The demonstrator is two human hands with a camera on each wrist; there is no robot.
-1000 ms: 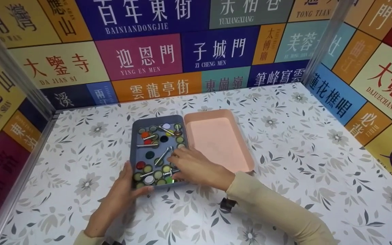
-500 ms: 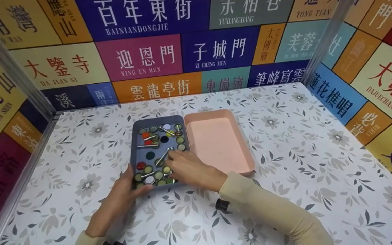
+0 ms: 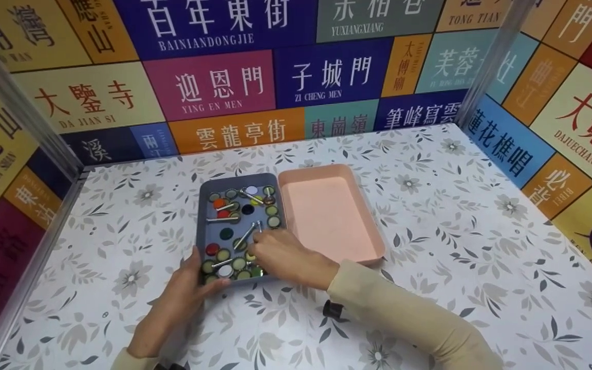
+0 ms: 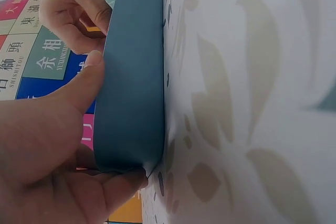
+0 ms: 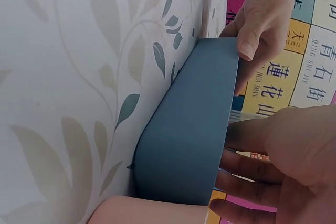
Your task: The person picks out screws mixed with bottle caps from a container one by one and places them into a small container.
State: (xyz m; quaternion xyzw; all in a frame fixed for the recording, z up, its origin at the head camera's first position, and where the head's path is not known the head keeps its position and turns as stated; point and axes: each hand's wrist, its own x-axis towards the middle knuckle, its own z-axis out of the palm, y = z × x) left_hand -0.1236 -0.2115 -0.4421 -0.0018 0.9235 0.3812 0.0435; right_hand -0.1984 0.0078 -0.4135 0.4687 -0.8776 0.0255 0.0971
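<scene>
Across floral-patterned table (image 3: 429, 231), pink tray (image 3: 321, 216) set right beside blue-grey tray (image 5: 184, 119). Near-left corner of blue-grey tray gripped by left hand (image 3: 185, 280). Right hand (image 3: 285, 257) reached into near-right part, fingertips hidden; whether anything is pinched cannot be told. Inside blue-grey tray, bottle caps (image 3: 223, 255) scattered, slim metal bolts (image 3: 244, 237) laid among and over them. Step apparently in hand: caps and bolts being picked through. Next, clean pinch on single piece probably called for, neighbours left undisturbed.
</scene>
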